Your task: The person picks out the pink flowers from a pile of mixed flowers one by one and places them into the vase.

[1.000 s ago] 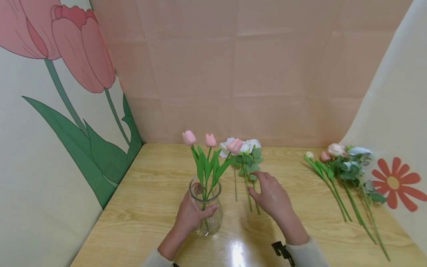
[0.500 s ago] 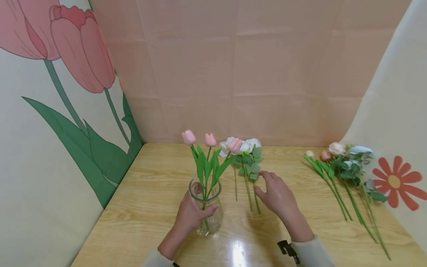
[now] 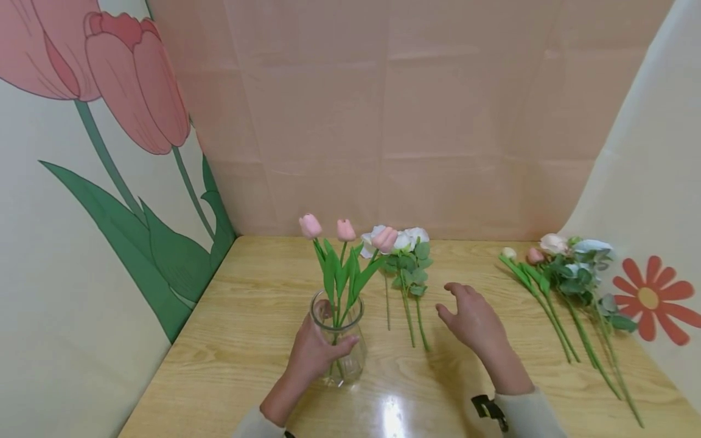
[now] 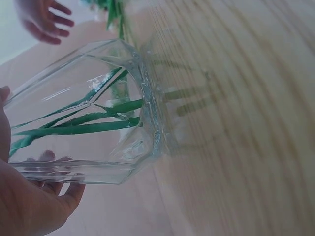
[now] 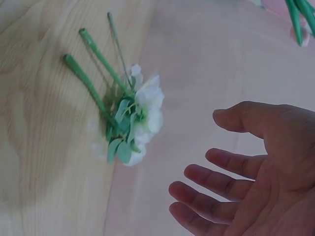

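My left hand [image 3: 314, 353] grips the side of a clear glass vase [image 3: 350, 365], which stands upright on the table; the thumb lies across its front. Three pink tulips [image 3: 345, 230] with green leaves rise out of its mouth. Through the glass in the left wrist view, the green stems [image 4: 98, 127] reach down to the vase's base. My right hand [image 3: 475, 319] hovers above the table to the right of the vase, fingers spread and holding nothing. Nearest to it lie several white flowers [image 3: 408, 238] with green leaves, also visible as white blooms [image 5: 147, 110] in the right wrist view.
On the right of the wooden table [image 3: 246, 304] lies another bunch of stems [image 3: 569, 316] with pale, pink and bluish blooms. A pink backdrop [image 3: 411, 121] closes off the back. Printed flower panels flank both sides, with a painted tulip [image 3: 137, 85] at left.
My right hand has moved to the right, away from the white flowers and their leaves. The left hand, vase and tulips have stayed in place.
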`<control>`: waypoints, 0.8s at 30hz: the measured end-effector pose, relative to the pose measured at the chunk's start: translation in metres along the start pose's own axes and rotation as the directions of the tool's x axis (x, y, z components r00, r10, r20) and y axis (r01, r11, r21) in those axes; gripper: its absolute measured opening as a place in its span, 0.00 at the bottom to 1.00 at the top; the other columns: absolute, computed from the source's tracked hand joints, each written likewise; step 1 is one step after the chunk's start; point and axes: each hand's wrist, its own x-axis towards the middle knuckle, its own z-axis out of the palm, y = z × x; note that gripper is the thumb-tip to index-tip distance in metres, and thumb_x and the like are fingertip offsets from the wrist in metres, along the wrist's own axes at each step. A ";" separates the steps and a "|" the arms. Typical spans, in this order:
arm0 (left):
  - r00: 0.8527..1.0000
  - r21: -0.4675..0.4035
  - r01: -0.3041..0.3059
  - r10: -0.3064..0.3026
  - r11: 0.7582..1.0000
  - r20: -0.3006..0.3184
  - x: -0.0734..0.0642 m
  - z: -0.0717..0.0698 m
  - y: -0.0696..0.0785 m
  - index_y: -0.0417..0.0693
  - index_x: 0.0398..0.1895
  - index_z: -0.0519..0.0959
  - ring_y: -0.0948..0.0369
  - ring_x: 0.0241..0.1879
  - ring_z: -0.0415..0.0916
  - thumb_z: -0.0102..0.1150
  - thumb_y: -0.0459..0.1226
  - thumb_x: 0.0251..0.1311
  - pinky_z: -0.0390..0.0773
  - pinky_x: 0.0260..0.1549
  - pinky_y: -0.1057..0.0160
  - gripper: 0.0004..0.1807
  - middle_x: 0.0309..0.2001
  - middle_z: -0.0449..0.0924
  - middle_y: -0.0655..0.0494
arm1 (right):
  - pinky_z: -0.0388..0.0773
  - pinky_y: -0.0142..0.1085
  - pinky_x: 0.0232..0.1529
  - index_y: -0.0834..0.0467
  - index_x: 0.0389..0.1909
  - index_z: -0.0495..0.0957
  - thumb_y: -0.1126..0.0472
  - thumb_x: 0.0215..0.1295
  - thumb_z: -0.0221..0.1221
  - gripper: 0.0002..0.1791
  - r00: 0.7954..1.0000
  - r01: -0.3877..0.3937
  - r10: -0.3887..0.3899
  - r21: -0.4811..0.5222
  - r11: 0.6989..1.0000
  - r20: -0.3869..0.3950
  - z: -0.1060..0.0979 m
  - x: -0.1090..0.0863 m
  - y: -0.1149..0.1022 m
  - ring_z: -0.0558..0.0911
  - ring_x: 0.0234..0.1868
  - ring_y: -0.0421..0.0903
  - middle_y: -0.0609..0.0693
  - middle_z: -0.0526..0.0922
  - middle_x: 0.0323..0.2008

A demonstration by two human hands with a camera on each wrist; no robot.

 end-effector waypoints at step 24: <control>1.000 -0.037 0.007 -0.007 0.999 0.016 0.001 0.000 0.000 0.52 0.68 0.66 0.45 0.62 0.74 0.79 0.56 0.44 0.72 0.61 0.38 0.49 0.61 0.77 0.49 | 0.75 0.64 0.49 0.71 0.63 0.69 0.53 0.70 0.59 0.30 0.997 -0.048 0.049 -0.027 0.998 0.052 -0.005 0.008 0.052 0.75 0.56 0.73 0.74 0.74 0.59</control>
